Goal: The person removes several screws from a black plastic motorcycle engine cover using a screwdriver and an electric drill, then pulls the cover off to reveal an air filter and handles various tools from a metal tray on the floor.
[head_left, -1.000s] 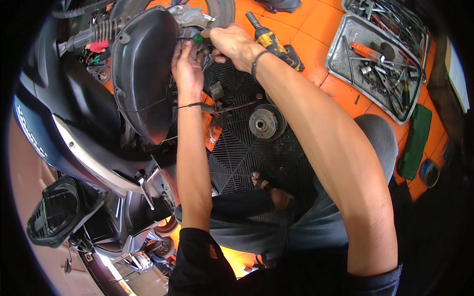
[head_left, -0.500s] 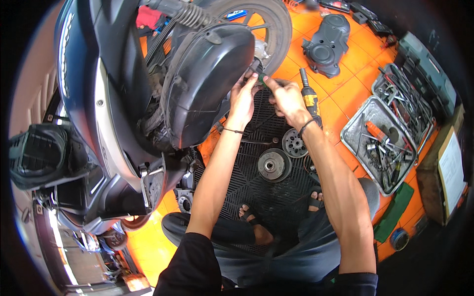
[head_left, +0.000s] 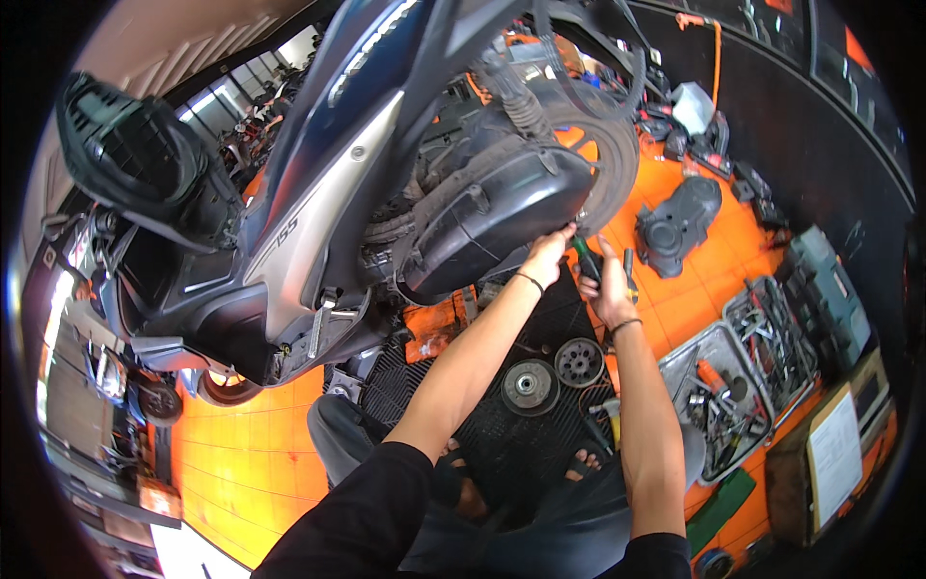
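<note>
My right hand [head_left: 612, 291] is closed around a screwdriver [head_left: 585, 261] with a green and black handle, one finger raised off it. The screwdriver points up at the rear end of the scooter's black side cover [head_left: 521, 214], near the rear wheel [head_left: 622, 179]. My left hand [head_left: 548, 257] reaches to the cover's lower rear edge. Its fingertips are closed together beside the screwdriver's front end; whether they pinch the shaft or a small part is too small to tell. The screwdriver's tip is hidden there.
A round clutch pulley [head_left: 531, 388] and a drilled clutch drum [head_left: 580, 363] lie on the black mat [head_left: 453, 410]. Rightward are a grey engine cover [head_left: 680, 224], a metal tool tray [head_left: 709, 340], a grey case [head_left: 831, 289] and a green lid-like piece [head_left: 721, 507]. The scooter body [head_left: 313, 217] fills the left.
The view has swung, showing more of the scooter and wall. My right hand has shifted from an overhand grip to holding the screwdriver's handle from below, with a finger raised.
</note>
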`<state>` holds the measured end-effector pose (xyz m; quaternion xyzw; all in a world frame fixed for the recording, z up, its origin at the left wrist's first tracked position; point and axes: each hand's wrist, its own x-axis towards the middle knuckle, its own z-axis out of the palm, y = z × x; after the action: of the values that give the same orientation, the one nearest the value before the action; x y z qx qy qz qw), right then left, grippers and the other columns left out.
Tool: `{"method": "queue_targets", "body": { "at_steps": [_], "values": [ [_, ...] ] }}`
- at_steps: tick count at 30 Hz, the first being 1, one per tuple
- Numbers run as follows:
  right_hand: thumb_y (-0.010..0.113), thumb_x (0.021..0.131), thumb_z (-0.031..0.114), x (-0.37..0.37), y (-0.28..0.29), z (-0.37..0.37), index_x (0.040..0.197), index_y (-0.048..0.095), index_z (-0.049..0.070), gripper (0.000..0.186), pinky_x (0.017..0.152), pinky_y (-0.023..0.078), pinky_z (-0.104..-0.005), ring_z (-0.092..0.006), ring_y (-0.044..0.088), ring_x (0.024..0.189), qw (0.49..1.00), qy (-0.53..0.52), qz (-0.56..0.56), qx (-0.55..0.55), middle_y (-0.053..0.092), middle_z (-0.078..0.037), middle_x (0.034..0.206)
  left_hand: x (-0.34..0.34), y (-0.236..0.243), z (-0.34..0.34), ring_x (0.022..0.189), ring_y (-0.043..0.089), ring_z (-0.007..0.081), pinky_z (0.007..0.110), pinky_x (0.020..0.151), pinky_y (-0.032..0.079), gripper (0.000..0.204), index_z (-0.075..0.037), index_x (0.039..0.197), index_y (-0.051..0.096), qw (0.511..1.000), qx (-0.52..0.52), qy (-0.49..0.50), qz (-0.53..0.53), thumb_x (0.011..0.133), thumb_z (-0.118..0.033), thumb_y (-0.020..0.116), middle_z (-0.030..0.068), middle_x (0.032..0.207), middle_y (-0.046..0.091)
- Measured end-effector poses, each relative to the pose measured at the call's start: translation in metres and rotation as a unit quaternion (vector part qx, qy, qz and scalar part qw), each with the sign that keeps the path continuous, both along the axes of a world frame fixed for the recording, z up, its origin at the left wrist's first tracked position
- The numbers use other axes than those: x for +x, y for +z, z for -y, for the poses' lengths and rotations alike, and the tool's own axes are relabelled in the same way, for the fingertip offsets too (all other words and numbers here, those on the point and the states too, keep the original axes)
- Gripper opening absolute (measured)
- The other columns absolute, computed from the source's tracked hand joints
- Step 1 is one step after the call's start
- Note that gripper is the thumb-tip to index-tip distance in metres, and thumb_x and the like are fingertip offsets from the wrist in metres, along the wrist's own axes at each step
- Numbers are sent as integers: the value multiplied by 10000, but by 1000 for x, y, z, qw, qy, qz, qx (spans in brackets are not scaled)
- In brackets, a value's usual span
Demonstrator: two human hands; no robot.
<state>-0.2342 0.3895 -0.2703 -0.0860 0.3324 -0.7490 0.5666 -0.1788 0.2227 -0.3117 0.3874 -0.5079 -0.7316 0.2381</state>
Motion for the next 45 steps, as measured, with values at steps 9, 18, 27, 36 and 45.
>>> {"method": "queue_targets", "body": {
  "at_steps": [9,18,27,36,45],
  "values": [
    [625,941,252,-26,-25,-11,1147,583,47,294,454,442,-362,-235,565,484,836,-73,-538,81,608,-146,698,-10,32,-46,1257,506,287,423,1018,392,495,-3,1204,672,999,-29,-39,-13,897,-387,726,199,1330,596],
    [673,918,316,-19,-21,-7,1253,575,52,437,466,452,-325,-194,583,524,748,-212,-627,51,605,-113,710,-12,14,-34,1250,488,248,438,969,388,334,-104,1136,734,995,-5,-65,-79,935,-367,692,97,1318,622],
    [669,908,162,-19,-14,-11,1266,584,60,383,486,459,-320,-199,572,559,722,-133,-660,161,587,-88,744,-15,11,-47,1252,516,202,381,1052,378,335,-48,1133,724,992,-34,-13,-121,976,-334,647,94,1195,693],
    [669,865,88,-8,-25,-10,1395,433,3,587,847,542,-466,-403,635,1029,571,-283,-735,233,605,-236,1214,-17,26,-90,833,589,169,367,779,483,513,-4,940,707,993,-120,-19,2,906,-515,689,83,908,679],
    [583,975,489,-49,-19,-25,852,507,67,446,389,287,-196,-73,282,367,990,68,113,41,479,-10,629,-12,18,-65,639,532,153,350,613,445,392,-23,764,672,988,-101,-17,-117,853,-388,785,39,725,620]
  ]
}}
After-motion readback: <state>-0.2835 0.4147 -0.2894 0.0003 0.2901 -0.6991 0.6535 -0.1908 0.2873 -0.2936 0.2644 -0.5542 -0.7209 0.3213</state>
